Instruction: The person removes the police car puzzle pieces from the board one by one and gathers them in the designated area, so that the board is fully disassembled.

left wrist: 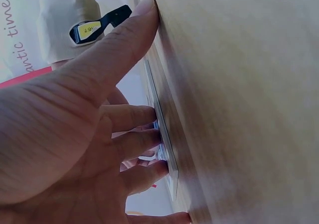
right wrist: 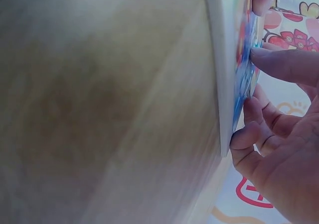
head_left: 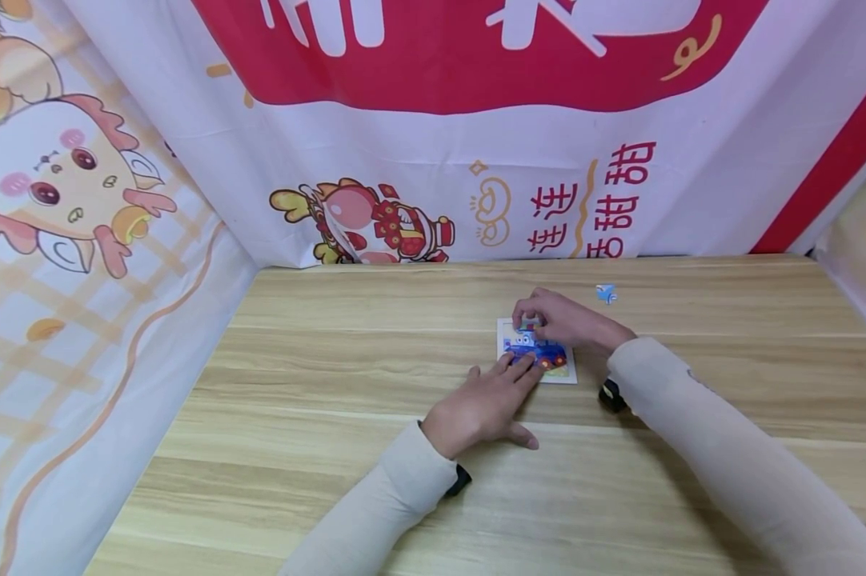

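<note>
A small jigsaw puzzle with a white border and a blue cartoon car lies flat on the wooden table. My left hand rests palm-down at its near left edge, fingertips on the picture and thumb spread out over the table. At the puzzle's top, my right hand has its fingers curled and pinches a puzzle piece, mostly hidden by the fingers. In the right wrist view, the right thumb touches the picture, and other curled fingertips rest along the board's edge.
A loose light-blue puzzle piece lies on the table, beyond and right of the puzzle. A printed cloth hangs at the table's back edge, and another patterned cloth at the left.
</note>
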Available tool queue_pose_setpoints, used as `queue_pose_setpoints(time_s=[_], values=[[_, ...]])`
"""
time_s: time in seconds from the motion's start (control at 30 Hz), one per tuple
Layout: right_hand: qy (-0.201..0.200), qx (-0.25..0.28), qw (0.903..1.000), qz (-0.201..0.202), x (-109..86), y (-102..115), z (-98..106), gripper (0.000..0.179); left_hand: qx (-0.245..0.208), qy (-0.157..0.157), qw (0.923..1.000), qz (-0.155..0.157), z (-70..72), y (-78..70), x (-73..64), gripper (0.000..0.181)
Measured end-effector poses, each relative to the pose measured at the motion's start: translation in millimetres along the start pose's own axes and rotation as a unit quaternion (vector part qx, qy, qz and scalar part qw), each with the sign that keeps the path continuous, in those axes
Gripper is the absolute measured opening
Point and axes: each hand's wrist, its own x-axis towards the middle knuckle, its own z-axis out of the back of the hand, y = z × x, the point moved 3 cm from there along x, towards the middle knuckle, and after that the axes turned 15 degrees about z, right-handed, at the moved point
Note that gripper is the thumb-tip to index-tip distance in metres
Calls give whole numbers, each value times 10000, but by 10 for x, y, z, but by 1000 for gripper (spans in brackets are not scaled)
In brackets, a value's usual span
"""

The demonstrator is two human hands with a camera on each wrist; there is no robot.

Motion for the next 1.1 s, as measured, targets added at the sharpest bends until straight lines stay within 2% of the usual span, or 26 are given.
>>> queue_pose_setpoints(time_s=[0.47,0.7,0.93,1.1], values=[[-97,-500,9985,180,-21,91,-17,26,56,-44,10000,46,10,-7,-9,103],[-88,-747,9971,133,-25,105,-28,23,74,-41,10000,26,12,-10,-15,102],[-122,-681,9975,121,-28,99,-11,23,50,-68,10000,13,9,-9,-23,102],[-162,-680,9972,253,-34,70,5,24,56,-96,9999,17,8,-8,-21,103]])
